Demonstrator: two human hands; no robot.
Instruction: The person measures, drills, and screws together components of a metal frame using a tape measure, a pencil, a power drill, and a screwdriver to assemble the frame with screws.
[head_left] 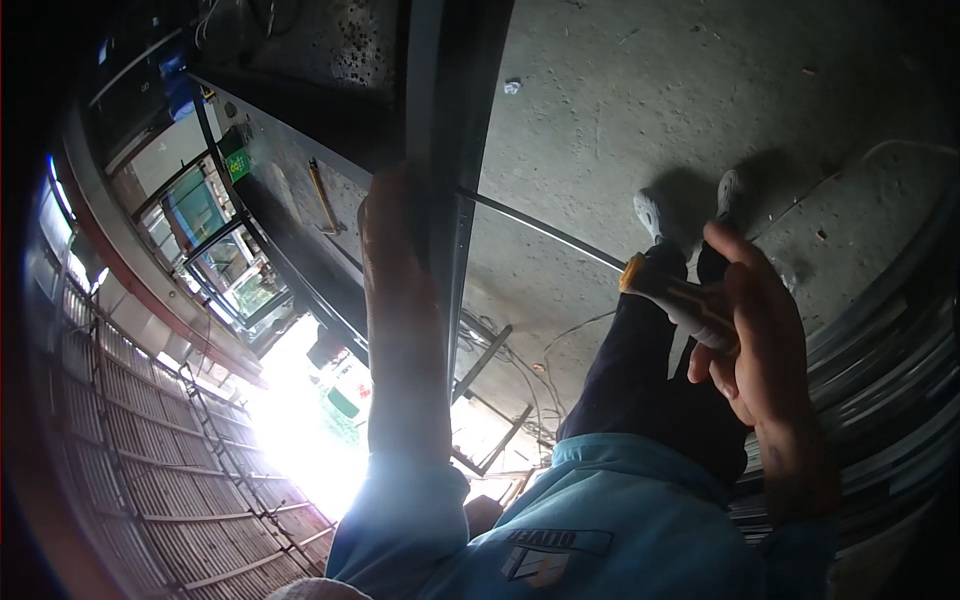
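In my right hand (762,335) is a screwdriver (672,296) with a grey and yellow handle. My fingers curl around the handle, while the index finger sticks out. Its long, thin shaft runs up and left, and the tip meets the side of a dark metal beam (455,110). My left arm reaches up to the same beam. The left hand (392,195) is at the beam in deep shadow, and its fingers are hidden.
Beyond the beam, a yellow-handled tool (322,195) lies on a grey work surface (280,150). Cables (530,375) and a metal frame (485,362) are on the concrete floor (600,100). Stacked long profiles (890,380) stand at the right. Bright light glares at lower left.
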